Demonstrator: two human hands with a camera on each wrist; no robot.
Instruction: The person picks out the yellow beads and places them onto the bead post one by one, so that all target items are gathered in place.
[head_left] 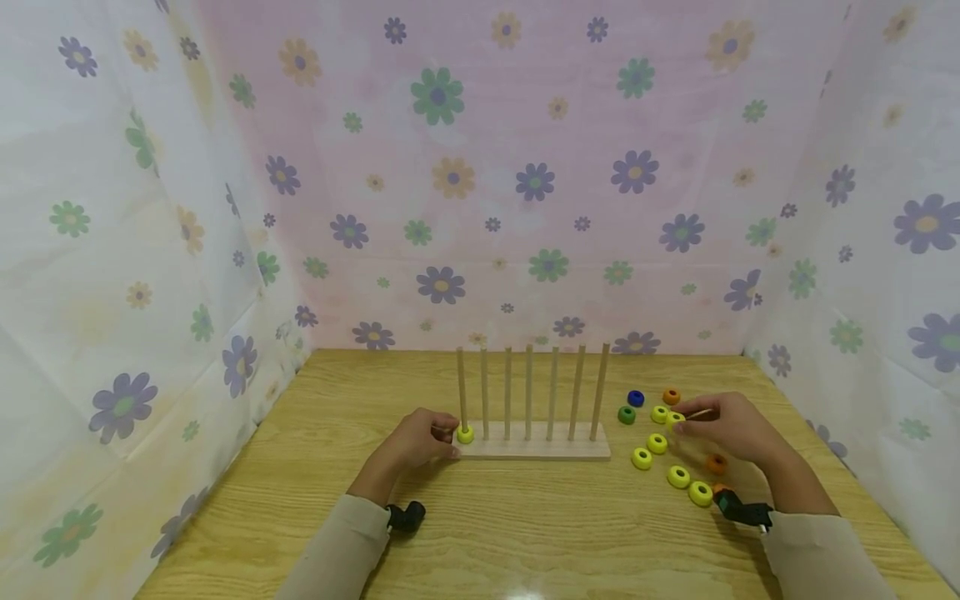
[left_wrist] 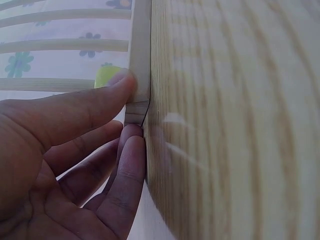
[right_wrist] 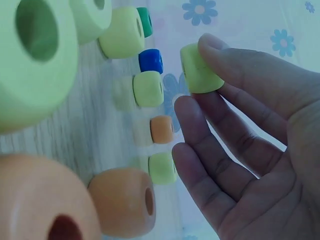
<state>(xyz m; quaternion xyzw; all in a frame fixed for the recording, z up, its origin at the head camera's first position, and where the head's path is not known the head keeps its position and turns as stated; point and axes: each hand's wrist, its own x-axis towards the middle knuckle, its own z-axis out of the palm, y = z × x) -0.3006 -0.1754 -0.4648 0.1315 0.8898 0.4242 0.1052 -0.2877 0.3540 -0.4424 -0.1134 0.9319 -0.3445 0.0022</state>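
Has a flowered cloth point(head_left: 487, 233) standing at twelve o'clock, pinkish there and whiter along nine and three. Below it, shows a wood-grained table point(head_left: 525, 533). In the middle of that, as hub of the clock, has a wooden rack point(head_left: 534, 452) with seven upright pegs point(head_left: 528, 392) in a row from nine to three. At nine o'clock, grips the end of the rack's base with the left hand point(head_left: 422, 437), with the thumb against it beside a bead and the fingertips round the end. At three o'clock, well apart from the rack, pinches a bead between thumb and finger of the right hand point(head_left: 729, 427), with the other fingers apart and slightly bent. At six o'clock from each hand, wears a black wrist camera point(head_left: 407, 517).

Of beads, has one yellow bead point(head_left: 465, 439) on the nine o'clock peg, and the pinched yellow bead point(right_wrist: 202, 75) raised near others. Toward two o'clock, shows a blue bead point(head_left: 636, 403), a green bead point(head_left: 626, 418) and an orange bead point(head_left: 672, 401); from three to four, five loose yellow beads point(head_left: 641, 464) and two more orange beads point(head_left: 717, 469).
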